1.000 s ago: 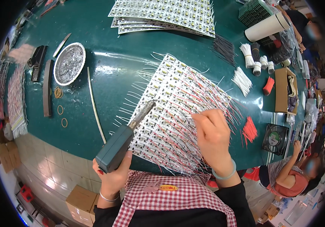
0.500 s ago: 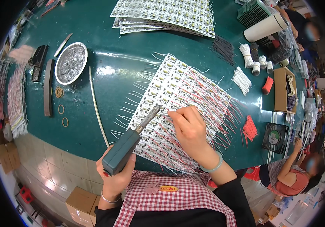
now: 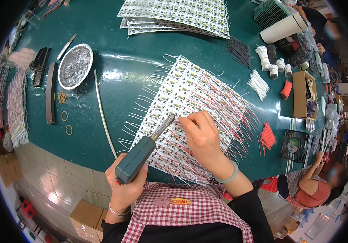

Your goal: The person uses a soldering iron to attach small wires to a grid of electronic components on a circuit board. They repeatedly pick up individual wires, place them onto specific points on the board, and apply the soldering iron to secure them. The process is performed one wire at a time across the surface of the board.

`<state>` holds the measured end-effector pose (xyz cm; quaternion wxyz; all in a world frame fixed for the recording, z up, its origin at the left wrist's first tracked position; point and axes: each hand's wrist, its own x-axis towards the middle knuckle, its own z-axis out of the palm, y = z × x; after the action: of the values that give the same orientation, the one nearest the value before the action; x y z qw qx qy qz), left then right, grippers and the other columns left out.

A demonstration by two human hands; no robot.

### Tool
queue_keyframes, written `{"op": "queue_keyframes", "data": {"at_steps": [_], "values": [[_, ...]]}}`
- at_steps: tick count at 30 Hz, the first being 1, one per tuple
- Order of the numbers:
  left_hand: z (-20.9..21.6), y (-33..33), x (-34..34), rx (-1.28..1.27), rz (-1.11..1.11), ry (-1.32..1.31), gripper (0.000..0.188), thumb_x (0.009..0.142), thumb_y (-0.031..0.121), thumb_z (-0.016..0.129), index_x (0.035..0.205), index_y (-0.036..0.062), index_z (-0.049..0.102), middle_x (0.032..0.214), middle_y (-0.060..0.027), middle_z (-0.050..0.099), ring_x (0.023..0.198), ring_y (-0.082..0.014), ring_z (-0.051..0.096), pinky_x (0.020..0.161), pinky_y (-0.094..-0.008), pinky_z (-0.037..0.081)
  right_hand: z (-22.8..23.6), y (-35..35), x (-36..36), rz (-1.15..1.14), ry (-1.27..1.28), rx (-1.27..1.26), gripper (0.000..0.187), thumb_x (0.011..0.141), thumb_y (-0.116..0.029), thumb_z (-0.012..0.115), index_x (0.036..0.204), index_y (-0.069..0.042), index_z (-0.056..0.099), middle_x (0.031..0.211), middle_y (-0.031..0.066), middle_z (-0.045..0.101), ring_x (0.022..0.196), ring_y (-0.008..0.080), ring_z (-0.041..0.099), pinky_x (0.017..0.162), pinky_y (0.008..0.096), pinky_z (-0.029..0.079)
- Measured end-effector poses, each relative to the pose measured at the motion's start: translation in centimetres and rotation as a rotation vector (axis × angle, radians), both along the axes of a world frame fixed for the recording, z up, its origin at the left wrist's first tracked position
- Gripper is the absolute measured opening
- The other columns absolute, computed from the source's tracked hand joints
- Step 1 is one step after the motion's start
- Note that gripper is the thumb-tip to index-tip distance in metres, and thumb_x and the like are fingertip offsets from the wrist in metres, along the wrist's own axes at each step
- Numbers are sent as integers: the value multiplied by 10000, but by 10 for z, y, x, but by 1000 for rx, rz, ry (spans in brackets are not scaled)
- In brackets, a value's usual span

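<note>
- Closed firmly round a dark green, boxy tool (image 3: pixel 135 160): left hand (image 3: pixel 127 188), at lower centre of frame. Angled up and rightward, probably to reach the panel's middle with the worn, grey metal tip (image 3: pixel 165 124).
- Drawn into a thumb-and-finger pinch just beside the tip: right hand (image 3: pixel 203 137). Too small to tell whether a wire end sits between the fingertips.
- At frame centre, flat on the glossy green bench (image 3: pixel 117 105): white circuit-board panel (image 3: pixel 170 91), presumably turned askew to lay its rows open to both hands.
- Over its right half: thin red and white wires (image 3: pixel 226 101), springy-looking, fanned and overlapping. Along its left edge, short white ends.
- At right of frame, presumably for easy picking: red bundle (image 3: pixel 267 137) and white bundle (image 3: pixel 259 86), both straight and plastic-looking.
- At upper left: round bowl (image 3: pixel 69 87), crumpled, silvery contents.
- At top: stacked panels (image 3: pixel 178 14), stiff, slightly splayed.
</note>
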<state>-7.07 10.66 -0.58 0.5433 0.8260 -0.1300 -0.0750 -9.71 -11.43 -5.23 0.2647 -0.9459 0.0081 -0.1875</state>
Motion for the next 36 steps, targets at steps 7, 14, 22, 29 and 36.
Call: {"op": "queue_keyframes", "data": {"at_steps": [7, 14, 22, 29, 36], "values": [[0, -1, 0, 21, -5, 3, 129, 721, -80, 705, 837, -56, 653, 756, -75, 614, 612, -113, 574, 546, -247, 442, 0, 1, 1, 12, -7, 6, 287, 682, 59, 606, 960, 4, 655, 863, 95, 547, 800, 258, 548, 620, 346, 474], [-2, 3, 0, 54, -16, -65, 134, 724, -73, 709, 849, -60, 664, 761, -81, 619, 602, -126, 575, 539, -250, 443, 0, 2, 1, 10, -20, 9, 297, 678, 61, 609, 967, 12, 656, 860, 98, 546, 796, 259, 549, 617, 345, 473], [4, 5, -3, 56, 26, -36, 176, 736, -56, 718, 909, -59, 686, 813, -91, 654, 658, -126, 613, 577, -243, 479, 1, 2, 2, 13, -26, -1, 281, 683, 70, 606, 955, 20, 651, 866, 104, 549, 799, 262, 551, 618, 344, 474], [4, 7, -6, 22, 60, 57, 205, 742, -43, 728, 941, -66, 679, 849, -93, 673, 696, -120, 623, 619, -246, 497, 0, 0, 1, -1, -79, 6, 248, 683, 67, 608, 925, 26, 643, 856, 106, 552, 794, 270, 552, 636, 358, 476], [-3, 17, -12, -2, 125, 66, 204, 739, -29, 741, 932, -55, 680, 843, -82, 674, 694, -112, 618, 628, -245, 497, 40, -10, -29, -102, 4, -132, 249, 670, 49, 614, 913, 4, 644, 860, 90, 585, 786, 262, 567, 651, 344, 465]]}}
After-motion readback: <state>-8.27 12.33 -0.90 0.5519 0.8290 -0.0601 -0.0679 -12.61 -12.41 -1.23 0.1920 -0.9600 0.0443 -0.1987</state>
